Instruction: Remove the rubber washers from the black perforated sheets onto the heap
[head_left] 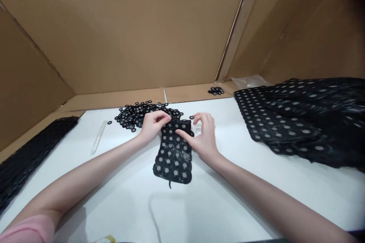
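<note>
A black sheet of joined rings (173, 157), with rows of round grey centres, lies lengthwise on the white table in front of me. A short tail hangs from its near edge. At its far left corner my left hand (154, 124) is closed, thumb and forefinger pinched on the edge. My right hand (205, 136) is at the right edge, its thumb lying on the sheet and its curled fingers apart from the thumb. One loose black ring (191, 117) lies by those fingertips. Just beyond the left hand is a pile of loose black rings (134, 114).
Larger black dotted sheets (273, 117) are heaped on the right, near a clear plastic bag (251, 81). Another black stack (37, 148) lies at the left edge. A whitish stick (99, 138) and a small ring cluster (216, 90) are also there. Cardboard walls (148, 38) enclose the table.
</note>
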`<action>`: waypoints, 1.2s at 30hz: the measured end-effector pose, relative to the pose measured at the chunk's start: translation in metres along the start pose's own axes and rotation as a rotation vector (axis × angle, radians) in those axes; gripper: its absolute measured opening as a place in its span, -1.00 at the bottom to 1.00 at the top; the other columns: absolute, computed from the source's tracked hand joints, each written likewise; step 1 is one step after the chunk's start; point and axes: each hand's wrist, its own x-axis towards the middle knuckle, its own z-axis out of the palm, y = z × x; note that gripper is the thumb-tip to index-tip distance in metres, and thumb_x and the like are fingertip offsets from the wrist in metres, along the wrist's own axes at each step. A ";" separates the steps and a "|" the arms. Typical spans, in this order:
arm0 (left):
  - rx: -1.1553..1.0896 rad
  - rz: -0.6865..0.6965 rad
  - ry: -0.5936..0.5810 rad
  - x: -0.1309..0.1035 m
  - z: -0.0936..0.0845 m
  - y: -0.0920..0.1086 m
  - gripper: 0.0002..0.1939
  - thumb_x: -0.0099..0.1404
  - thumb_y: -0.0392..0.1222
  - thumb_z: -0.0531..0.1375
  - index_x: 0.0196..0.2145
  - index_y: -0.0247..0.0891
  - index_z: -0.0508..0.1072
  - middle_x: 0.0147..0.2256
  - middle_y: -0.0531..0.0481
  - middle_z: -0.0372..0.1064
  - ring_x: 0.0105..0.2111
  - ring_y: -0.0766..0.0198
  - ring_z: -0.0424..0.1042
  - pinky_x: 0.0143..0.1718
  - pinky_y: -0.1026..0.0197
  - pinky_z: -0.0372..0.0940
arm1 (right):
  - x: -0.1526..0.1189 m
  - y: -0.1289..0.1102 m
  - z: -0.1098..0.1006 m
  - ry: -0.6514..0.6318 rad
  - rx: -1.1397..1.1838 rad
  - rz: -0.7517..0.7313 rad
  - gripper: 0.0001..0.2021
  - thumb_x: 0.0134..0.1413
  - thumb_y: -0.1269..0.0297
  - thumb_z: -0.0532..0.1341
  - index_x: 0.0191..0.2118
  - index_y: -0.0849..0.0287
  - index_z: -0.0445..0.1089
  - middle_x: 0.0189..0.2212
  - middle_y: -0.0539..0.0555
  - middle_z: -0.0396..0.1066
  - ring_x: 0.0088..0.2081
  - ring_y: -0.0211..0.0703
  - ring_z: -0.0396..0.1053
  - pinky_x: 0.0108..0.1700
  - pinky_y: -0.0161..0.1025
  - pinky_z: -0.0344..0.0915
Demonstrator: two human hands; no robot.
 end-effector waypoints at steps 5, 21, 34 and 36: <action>0.021 0.013 -0.037 0.003 -0.005 -0.001 -0.79 0.15 -0.11 0.20 -0.48 -0.32 0.51 -0.46 -0.02 0.45 -0.44 0.30 0.34 -0.38 0.29 0.20 | -0.003 0.003 -0.005 -0.218 0.002 -0.097 -0.75 -0.01 0.11 0.28 -0.56 0.13 0.39 -0.05 0.12 0.36 0.03 0.09 0.21 0.03 0.10 0.08; -0.253 -0.323 -0.110 0.028 -0.019 0.006 -0.92 -0.20 -0.28 0.25 -0.69 -0.37 0.46 -0.67 0.05 0.31 -0.61 0.41 0.18 -0.57 0.32 0.06 | -0.002 -0.001 0.002 -0.316 -0.005 -0.572 -0.64 0.06 0.43 0.22 -0.70 0.22 0.17 0.01 0.14 0.39 0.09 0.12 0.21 -0.02 0.14 0.10; 0.223 0.049 0.088 0.049 -0.052 -0.038 -0.84 0.13 -0.17 0.20 -0.40 -0.31 0.51 -0.36 -0.07 0.48 -0.32 0.21 0.43 -0.16 0.15 0.27 | -0.004 0.001 0.001 -0.327 0.171 -0.226 -0.74 0.10 0.25 0.18 -0.58 0.16 0.32 -0.26 0.16 0.39 -0.18 -0.02 0.33 -0.13 -0.02 0.26; 0.464 0.127 0.030 0.047 -0.052 -0.041 -0.86 0.17 -0.23 0.18 -0.39 -0.26 0.55 -0.22 -0.10 0.49 -0.15 0.12 0.40 -0.02 0.04 0.20 | -0.003 -0.001 0.001 -0.336 0.270 -0.136 -0.69 0.15 0.22 0.14 -0.60 0.16 0.31 -0.32 0.13 0.38 -0.24 -0.07 0.35 -0.18 -0.09 0.29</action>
